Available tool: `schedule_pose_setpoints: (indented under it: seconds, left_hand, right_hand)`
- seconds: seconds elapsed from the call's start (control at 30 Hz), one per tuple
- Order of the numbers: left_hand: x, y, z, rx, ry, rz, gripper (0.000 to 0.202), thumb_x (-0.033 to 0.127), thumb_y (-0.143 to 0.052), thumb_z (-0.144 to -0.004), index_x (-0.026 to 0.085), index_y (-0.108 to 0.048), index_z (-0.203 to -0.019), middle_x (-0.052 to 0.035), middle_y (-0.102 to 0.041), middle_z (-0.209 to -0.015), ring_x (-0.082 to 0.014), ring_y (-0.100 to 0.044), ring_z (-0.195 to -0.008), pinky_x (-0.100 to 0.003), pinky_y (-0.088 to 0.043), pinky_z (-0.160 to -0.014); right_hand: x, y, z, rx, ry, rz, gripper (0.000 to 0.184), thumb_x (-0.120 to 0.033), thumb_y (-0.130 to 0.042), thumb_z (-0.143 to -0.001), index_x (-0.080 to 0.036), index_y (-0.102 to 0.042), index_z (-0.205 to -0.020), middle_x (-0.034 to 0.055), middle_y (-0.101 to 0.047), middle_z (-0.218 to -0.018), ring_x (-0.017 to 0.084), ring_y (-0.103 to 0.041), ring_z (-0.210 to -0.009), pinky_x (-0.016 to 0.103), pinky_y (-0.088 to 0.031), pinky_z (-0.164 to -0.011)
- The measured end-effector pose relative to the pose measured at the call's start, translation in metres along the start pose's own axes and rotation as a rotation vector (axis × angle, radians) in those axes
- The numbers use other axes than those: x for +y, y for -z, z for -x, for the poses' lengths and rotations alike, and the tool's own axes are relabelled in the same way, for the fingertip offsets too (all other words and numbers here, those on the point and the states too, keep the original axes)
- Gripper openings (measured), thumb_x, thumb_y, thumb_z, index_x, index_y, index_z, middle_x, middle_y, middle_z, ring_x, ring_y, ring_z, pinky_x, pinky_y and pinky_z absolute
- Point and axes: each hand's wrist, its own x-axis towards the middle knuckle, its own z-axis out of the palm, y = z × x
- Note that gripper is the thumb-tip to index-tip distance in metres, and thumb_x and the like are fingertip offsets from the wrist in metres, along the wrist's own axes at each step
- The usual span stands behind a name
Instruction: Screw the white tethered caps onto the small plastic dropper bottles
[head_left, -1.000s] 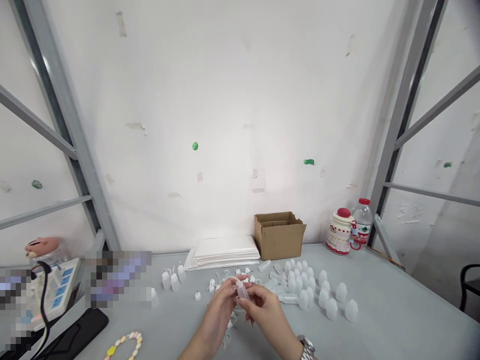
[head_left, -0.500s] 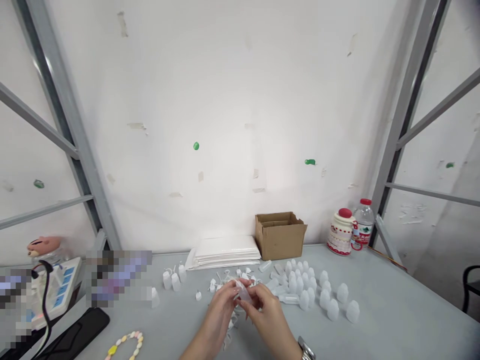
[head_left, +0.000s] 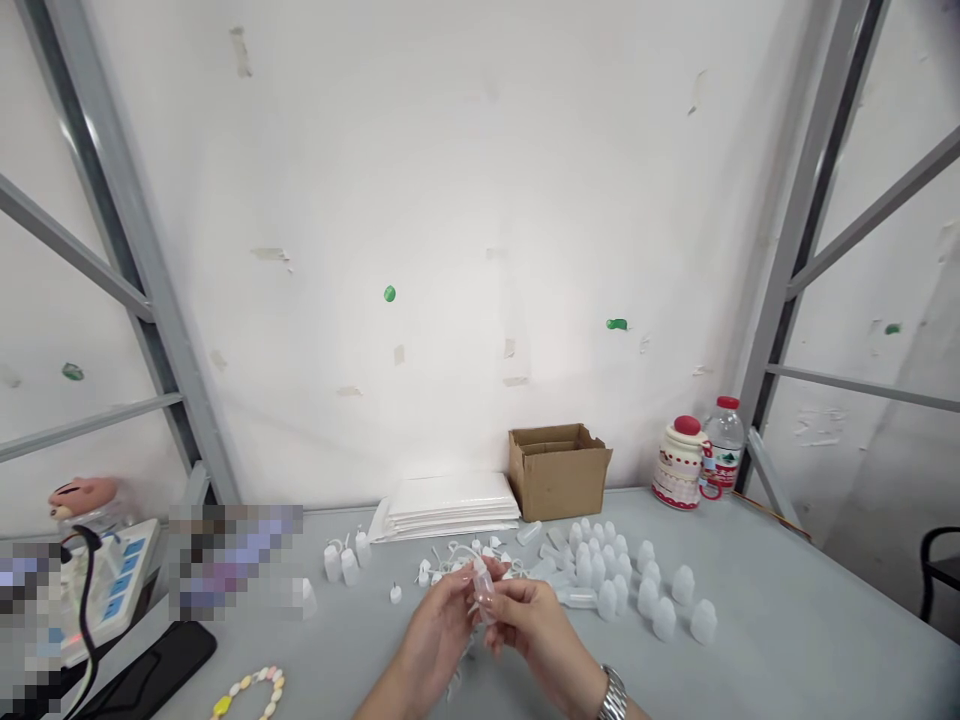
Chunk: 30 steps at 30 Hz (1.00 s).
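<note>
Both hands meet low in the middle of the view over a grey table [head_left: 772,620]. My left hand [head_left: 439,632] and my right hand [head_left: 534,625] pinch the same small translucent plastic bottle [head_left: 481,585] between their fingertips, holding it just above the table. A silver watch [head_left: 613,692] sits on my right wrist. Behind the hands lie several loose white caps and nozzles [head_left: 450,560]. To the right stand several more small white bottles [head_left: 645,590], some upright, some lying down.
A small open cardboard box [head_left: 557,468] and a stack of white sheets [head_left: 450,503] sit against the wall. A red-lidded mug [head_left: 681,462] and water bottle [head_left: 724,440] stand at the right. A power strip [head_left: 112,580], black phone [head_left: 146,675] and bead bracelet [head_left: 251,692] lie left.
The hands stay together on the small bottle, shifting it slightly; the right hand has turned a little and its wrist shows more.
</note>
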Motion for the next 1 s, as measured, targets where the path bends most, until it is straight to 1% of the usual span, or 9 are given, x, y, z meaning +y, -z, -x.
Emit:
schedule_pose_setpoints:
  seconds: [0.13,0.23,0.4,0.57,0.63,0.73,0.8,0.87,1.0]
  left_hand:
    - [0.0013,-0.0012,0.0012,-0.020,0.030,0.057,0.026,0.023,-0.046,-0.075,0.012,-0.066,-0.088,-0.0093,-0.067,-0.089,-0.0131,-0.053,-0.059,-0.027,-0.042,-0.058]
    - [0.0027,-0.0016,0.0035,-0.042,0.030,0.035,0.027,0.025,-0.046,-0.075,0.013,-0.066,-0.088,-0.0089,-0.067,-0.093,-0.0128,-0.052,-0.057,-0.028,-0.042,-0.058]
    - [0.0071,-0.0011,0.0074,-0.034,-0.010,-0.107,0.030,0.030,-0.049,-0.073,0.013,-0.067,-0.089,-0.0099,-0.065,-0.101,-0.0205,-0.057,-0.078,-0.031,-0.044,-0.067]
    - [0.0098,-0.0059,0.0096,-0.029,-0.075,-0.183,0.029,0.033,-0.053,-0.071,0.014,-0.069,-0.084,-0.0079,-0.067,-0.094,-0.0226,-0.055,-0.093,-0.030,-0.040,-0.081]
    - [0.0094,-0.0082,0.0094,0.003,-0.089,-0.189,0.029,0.037,-0.055,-0.071,0.014,-0.069,-0.083,-0.0069,-0.068,-0.085,-0.0205,-0.057,-0.085,-0.028,-0.041,-0.078]
    - [0.0069,-0.0081,0.0073,0.057,-0.089,-0.209,0.036,0.046,-0.058,-0.070,0.014,-0.069,-0.083,-0.0053,-0.067,-0.072,-0.0144,-0.055,-0.057,-0.027,-0.042,-0.060]
    - [0.0049,-0.0060,0.0056,0.059,-0.080,-0.206,0.039,0.048,-0.062,-0.067,0.014,-0.069,-0.085,-0.0047,-0.066,-0.070,-0.0107,-0.049,-0.045,-0.026,-0.039,-0.051]
    - [0.0035,-0.0042,0.0045,0.059,-0.086,-0.174,0.036,0.045,-0.066,-0.065,0.015,-0.068,-0.086,-0.0054,-0.067,-0.077,-0.0096,-0.050,-0.047,-0.025,-0.039,-0.049]
    - [0.0048,-0.0056,0.0051,0.031,-0.088,-0.150,0.027,0.039,-0.065,-0.068,0.015,-0.068,-0.079,-0.0085,-0.065,-0.094,-0.0123,-0.055,-0.059,-0.025,-0.042,-0.056]
  right_hand:
    - [0.0006,0.0002,0.0013,-0.068,-0.017,-0.126,0.025,-0.031,-0.076,-0.056,-0.008,-0.067,-0.060,0.0012,-0.057,-0.051,0.007,-0.051,-0.042,0.018,-0.039,-0.041]
    - [0.0026,0.0002,0.0008,-0.116,-0.031,-0.201,0.022,-0.026,-0.075,-0.059,-0.006,-0.067,-0.060,0.0024,-0.059,-0.052,0.006,-0.051,-0.041,0.017,-0.039,-0.041]
    - [0.0053,0.0003,0.0018,-0.174,-0.067,-0.283,0.017,-0.020,-0.072,-0.062,-0.004,-0.068,-0.063,0.0028,-0.060,-0.053,0.005,-0.051,-0.041,0.016,-0.042,-0.043]
    - [0.0028,0.0016,0.0033,-0.195,-0.141,-0.333,0.019,-0.020,-0.072,-0.064,-0.003,-0.068,-0.072,0.0031,-0.061,-0.054,0.004,-0.053,-0.043,0.014,-0.043,-0.045]
    - [0.0008,0.0017,0.0032,-0.195,-0.147,-0.332,0.019,-0.021,-0.072,-0.064,-0.003,-0.068,-0.070,0.0032,-0.062,-0.054,0.004,-0.053,-0.042,0.014,-0.043,-0.044]
    - [-0.0007,0.0010,0.0031,-0.196,-0.130,-0.298,0.019,-0.021,-0.072,-0.063,-0.004,-0.067,-0.065,0.0034,-0.061,-0.053,0.005,-0.053,-0.041,0.014,-0.041,-0.041]
    - [-0.0004,0.0005,0.0032,-0.205,-0.110,-0.276,0.019,-0.022,-0.072,-0.063,-0.004,-0.067,-0.065,0.0034,-0.061,-0.052,0.006,-0.053,-0.041,0.014,-0.040,-0.040]
    - [0.0006,0.0004,0.0032,-0.214,-0.087,-0.265,0.019,-0.022,-0.072,-0.064,-0.004,-0.067,-0.065,0.0038,-0.061,-0.053,0.006,-0.053,-0.040,0.015,-0.040,-0.039]
    - [0.0032,0.0009,0.0026,-0.214,-0.062,-0.262,0.020,-0.022,-0.072,-0.064,-0.003,-0.068,-0.066,0.0042,-0.060,-0.052,0.006,-0.053,-0.040,0.015,-0.040,-0.039]
